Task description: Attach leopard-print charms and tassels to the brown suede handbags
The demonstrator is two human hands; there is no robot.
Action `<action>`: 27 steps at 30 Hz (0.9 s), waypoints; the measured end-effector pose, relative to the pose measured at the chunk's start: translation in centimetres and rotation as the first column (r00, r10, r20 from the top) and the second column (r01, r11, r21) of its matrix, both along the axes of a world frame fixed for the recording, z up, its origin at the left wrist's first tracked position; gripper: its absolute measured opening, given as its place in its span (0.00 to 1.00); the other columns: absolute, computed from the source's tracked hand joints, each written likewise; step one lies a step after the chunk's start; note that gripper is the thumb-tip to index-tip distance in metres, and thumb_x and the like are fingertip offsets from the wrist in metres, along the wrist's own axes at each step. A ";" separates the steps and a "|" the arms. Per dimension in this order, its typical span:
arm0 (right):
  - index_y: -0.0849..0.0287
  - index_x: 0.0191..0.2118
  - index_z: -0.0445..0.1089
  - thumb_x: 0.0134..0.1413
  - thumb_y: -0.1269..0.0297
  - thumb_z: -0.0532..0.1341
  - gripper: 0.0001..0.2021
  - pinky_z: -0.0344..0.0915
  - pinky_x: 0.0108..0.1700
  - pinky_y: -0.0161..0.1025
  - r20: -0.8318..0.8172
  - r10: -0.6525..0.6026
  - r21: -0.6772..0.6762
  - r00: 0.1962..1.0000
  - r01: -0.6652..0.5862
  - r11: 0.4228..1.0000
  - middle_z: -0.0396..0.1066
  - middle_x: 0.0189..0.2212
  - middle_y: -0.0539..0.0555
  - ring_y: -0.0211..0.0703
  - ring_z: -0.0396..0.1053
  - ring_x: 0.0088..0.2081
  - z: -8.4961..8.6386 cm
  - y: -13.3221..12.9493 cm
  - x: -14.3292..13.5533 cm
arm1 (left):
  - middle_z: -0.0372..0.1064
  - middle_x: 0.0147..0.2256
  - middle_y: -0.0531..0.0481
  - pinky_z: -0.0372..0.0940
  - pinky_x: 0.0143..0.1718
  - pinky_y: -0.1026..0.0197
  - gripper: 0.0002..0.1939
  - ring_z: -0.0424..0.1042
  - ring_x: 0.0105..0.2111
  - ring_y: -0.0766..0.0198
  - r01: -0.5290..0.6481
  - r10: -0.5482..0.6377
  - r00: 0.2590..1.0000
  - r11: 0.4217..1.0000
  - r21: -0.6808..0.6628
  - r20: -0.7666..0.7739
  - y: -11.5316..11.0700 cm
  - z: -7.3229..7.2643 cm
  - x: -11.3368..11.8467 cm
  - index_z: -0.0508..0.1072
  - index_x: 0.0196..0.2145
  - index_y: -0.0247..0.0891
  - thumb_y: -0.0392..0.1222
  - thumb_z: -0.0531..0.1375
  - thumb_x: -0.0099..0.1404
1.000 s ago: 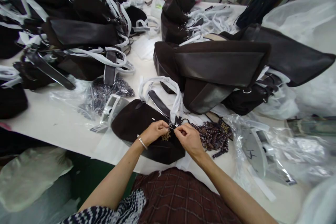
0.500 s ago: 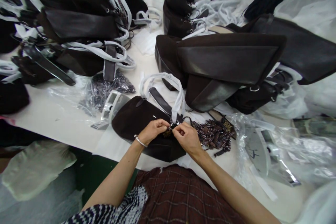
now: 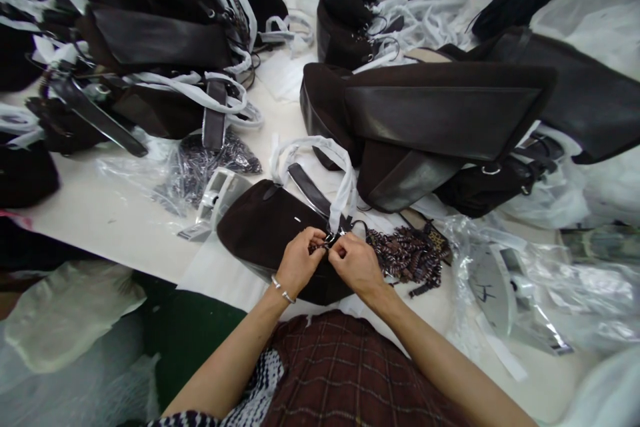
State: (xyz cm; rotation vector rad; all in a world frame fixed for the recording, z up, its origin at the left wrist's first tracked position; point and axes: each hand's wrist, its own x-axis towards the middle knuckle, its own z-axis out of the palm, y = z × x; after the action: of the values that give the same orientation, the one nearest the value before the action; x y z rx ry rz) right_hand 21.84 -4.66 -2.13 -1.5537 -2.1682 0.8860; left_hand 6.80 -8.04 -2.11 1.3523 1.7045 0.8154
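Head view: going from the left, I am seeing a heap of dark bags (image 3: 155, 37) lying on the white table (image 3: 135, 233), and a clear plastic bag (image 3: 200, 163) holding small dark pieces in front of it. A pale dispenser (image 3: 220, 190) is standing just beside the bag being worked on, the dark bag (image 3: 255, 223), which is lying on the table right in front of the wearer. Its white-wrapped handle (image 3: 342, 203) is arching up over the far side. The left hand (image 3: 300, 263) is keeping thumb and forefinger narrow, pinching a small metal fitting (image 3: 330, 238) near the handle's base. The right hand (image 3: 357, 263) is meeting it there, fingers curled and tips closing on the same fitting; which part each is gripping I am not managing to tell. I am judging the step in hand to be fine fingertip work on that fitting, and the next move to be calling for a steady left pinch and small, precise adjustments from the right. Just beside the right hand a pile of patterned strips (image 3: 410, 257) is lying, with stacked dark bags (image 3: 450, 110) rising behind and loose clear plastic (image 3: 585, 287) spreading farther right
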 end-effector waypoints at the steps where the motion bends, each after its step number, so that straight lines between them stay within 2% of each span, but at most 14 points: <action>1: 0.57 0.23 0.66 0.49 0.70 0.59 0.07 0.58 0.34 0.35 0.021 0.010 0.007 1.000 -0.010 1.000 0.67 0.25 0.50 0.39 0.65 0.29 0.0 0.0 -0.1 | 0.73 0.36 0.50 0.66 0.45 0.58 0.13 0.72 0.38 0.63 0.006 -0.005 0.999 0.999 0.033 -0.044 -0.2 0.1 0.2 0.70 0.40 0.38 0.28 0.59 0.57; 4: 0.56 0.24 0.66 0.50 0.70 0.60 0.06 0.58 0.34 0.36 0.041 0.022 0.012 0.999 -0.022 1.000 0.66 0.25 0.50 0.39 0.65 0.29 -0.1 0.1 -0.3 | 0.73 0.40 0.48 0.65 0.49 0.56 0.16 0.72 0.41 0.62 0.027 -0.016 0.994 0.994 0.105 -0.110 -0.8 0.4 0.4 0.70 0.44 0.39 0.28 0.58 0.59; 6: 0.57 0.24 0.66 0.51 0.71 0.59 0.07 0.58 0.34 0.36 0.035 0.034 0.019 0.999 -0.034 0.999 0.66 0.25 0.50 0.39 0.65 0.29 -0.2 0.2 -0.3 | 0.73 0.42 0.48 0.66 0.49 0.57 0.15 0.72 0.42 0.62 0.010 -0.004 0.998 0.995 0.099 -0.062 -1.0 0.5 0.4 0.69 0.47 0.39 0.30 0.57 0.61; 9: 0.57 0.24 0.66 0.53 0.71 0.58 0.08 0.58 0.36 0.36 -0.007 0.068 0.042 0.998 -0.067 0.997 0.66 0.25 0.50 0.40 0.65 0.30 -0.3 0.5 -0.2 | 0.74 0.41 0.48 0.68 0.45 0.59 0.13 0.74 0.39 0.64 -0.072 0.073 0.994 0.997 -0.008 0.084 -0.7 0.3 -0.1 0.68 0.48 0.40 0.35 0.52 0.66; 12: 0.57 0.25 0.67 0.55 0.71 0.59 0.08 0.59 0.36 0.36 -0.082 0.085 0.035 0.993 -0.083 0.996 0.66 0.26 0.50 0.40 0.65 0.31 -0.5 0.6 0.1 | 0.75 0.39 0.47 0.70 0.36 0.62 0.12 0.75 0.33 0.65 -0.131 0.168 0.958 0.977 -0.165 0.232 0.2 -0.2 -0.7 0.68 0.45 0.38 0.34 0.53 0.64; 15: 0.57 0.26 0.67 0.56 0.70 0.59 0.08 0.59 0.36 0.36 -0.143 0.093 0.009 0.985 -0.093 0.996 0.66 0.26 0.50 0.40 0.66 0.31 -0.7 0.7 0.4 | 0.74 0.31 0.50 0.68 0.29 0.65 0.13 0.73 0.27 0.67 -0.070 0.154 0.934 0.963 -0.259 0.321 1.2 -0.8 -1.2 0.69 0.43 0.35 0.34 0.58 0.58; 18: 0.57 0.26 0.68 0.56 0.70 0.60 0.08 0.60 0.35 0.36 -0.168 0.124 -0.009 0.978 -0.127 0.992 0.66 0.26 0.50 0.39 0.66 0.31 -0.9 0.9 0.9 | 0.71 0.26 0.55 0.64 0.28 0.67 0.14 0.69 0.24 0.69 0.017 0.067 0.943 0.968 -0.250 0.325 1.7 -1.0 -1.4 0.69 0.42 0.35 0.35 0.60 0.57; 21: 0.56 0.28 0.70 0.55 0.69 0.61 0.06 0.61 0.35 0.35 -0.192 0.143 -0.032 0.971 -0.152 0.988 0.67 0.27 0.50 0.39 0.66 0.31 -0.6 1.4 1.5 | 0.69 0.26 0.56 0.63 0.29 0.67 0.12 0.68 0.25 0.69 0.054 -0.002 0.970 0.977 -0.207 0.243 1.6 -0.6 -1.3 0.67 0.42 0.37 0.34 0.58 0.58; 23: 0.56 0.33 0.73 0.54 0.68 0.62 0.02 0.63 0.37 0.36 -0.234 0.090 -0.035 0.968 -0.100 0.994 0.69 0.31 0.50 0.38 0.67 0.31 -0.1 1.8 1.7 | 0.68 0.27 0.56 0.63 0.31 0.67 0.13 0.69 0.26 0.68 0.029 -0.019 0.997 0.991 -0.127 0.081 1.3 0.2 -0.8 0.66 0.43 0.39 0.33 0.56 0.60; 25: 0.56 0.40 0.74 0.53 0.67 0.64 0.07 0.65 0.39 0.37 -0.279 0.054 -0.033 0.959 -0.066 0.997 0.70 0.35 0.52 0.38 0.68 0.32 0.4 2.3 1.8 | 0.69 0.31 0.54 0.63 0.35 0.65 0.14 0.70 0.30 0.67 0.024 -0.024 0.994 1.000 -0.002 -0.103 0.8 1.1 -0.2 0.64 0.47 0.41 0.32 0.53 0.63; 27: 0.54 0.41 0.75 0.54 0.67 0.63 0.08 0.65 0.42 0.38 -0.324 0.097 -0.059 0.941 -0.123 0.991 0.71 0.36 0.52 0.40 0.69 0.35 0.6 2.6 1.7 | 0.69 0.35 0.52 0.64 0.40 0.64 0.15 0.71 0.36 0.65 0.062 -0.039 0.975 0.993 0.100 -0.220 0.3 1.8 0.5 0.62 0.50 0.41 0.33 0.50 0.66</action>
State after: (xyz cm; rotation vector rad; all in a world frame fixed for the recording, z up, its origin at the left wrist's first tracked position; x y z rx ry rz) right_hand 23.53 -2.04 -1.49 -1.2274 -2.0192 1.1823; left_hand 7.33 -7.78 -0.29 1.6014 1.8059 0.7613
